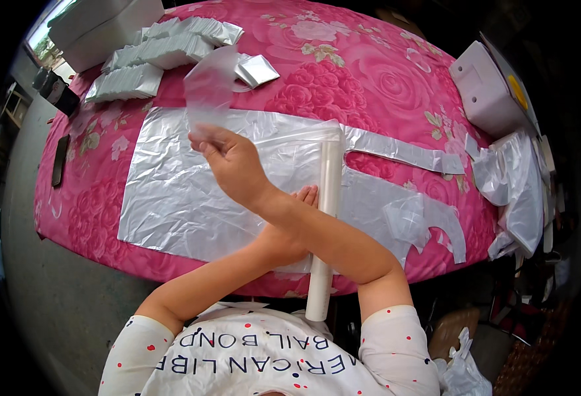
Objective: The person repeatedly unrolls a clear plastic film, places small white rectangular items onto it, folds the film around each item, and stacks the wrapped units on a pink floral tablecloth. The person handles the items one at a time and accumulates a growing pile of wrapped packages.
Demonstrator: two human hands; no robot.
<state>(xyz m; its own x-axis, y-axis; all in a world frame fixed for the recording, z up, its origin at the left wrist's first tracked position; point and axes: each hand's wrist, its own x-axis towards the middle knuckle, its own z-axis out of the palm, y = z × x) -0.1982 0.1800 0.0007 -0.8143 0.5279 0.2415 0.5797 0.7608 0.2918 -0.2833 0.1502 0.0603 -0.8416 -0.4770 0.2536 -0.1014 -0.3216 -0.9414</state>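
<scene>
A thin translucent plastic sheet (211, 89), slightly blurred, hangs upward from my right hand (228, 155), which pinches it between thumb and fingers. My right forearm crosses over my left one. Flat on a wrinkled silvery-white plastic bag (165, 178), my left hand (287, 241) lies with its fingers stretched toward a whitish roll (330, 178); part of it is hidden under my right forearm. The roll lies across the bag, its near end sticking out past the table edge. To its right, the bag has a long strap (402, 152) and a curved cut-out piece.
Rows of folded white plastic packets (165, 49) sit at the far left, before a white foam box (99, 26). A dark bottle (56, 92) and a phone-like dark object (60, 162) are at left. A white container (488, 86) and plastic bags (515, 185) line the right edge.
</scene>
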